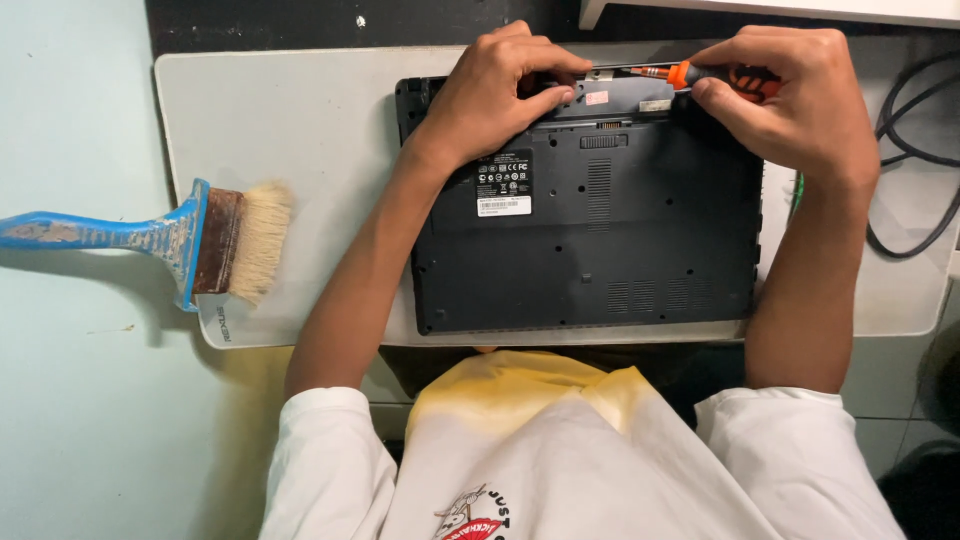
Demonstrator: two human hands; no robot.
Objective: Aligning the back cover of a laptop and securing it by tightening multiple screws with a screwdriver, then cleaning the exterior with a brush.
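So, laptop (590, 240) flipped belly-up on the grey mat (290, 120), screwdriver out.
Right hand (800, 100) curls tight around the orange screwdriver (690, 73), lying sideways at 12 o'clock to reach the battery bay; left hand (495, 95), fingers bent, pinches the tip steady. Brush (200, 240) sits at 9.

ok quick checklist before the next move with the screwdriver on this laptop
1. Laptop lies bottom up, flat on the grey mat: ok.
2. Right hand grips the orange-handled screwdriver: ok.
3. Left hand steadies the far edge by the battery bay: ok.
4. Tip seated in a screw: cannot tell, the fingers hide it.
5. Brush lies off to the left, apart from both hands: ok.
6. Cables at the right stay off the laptop: ok.
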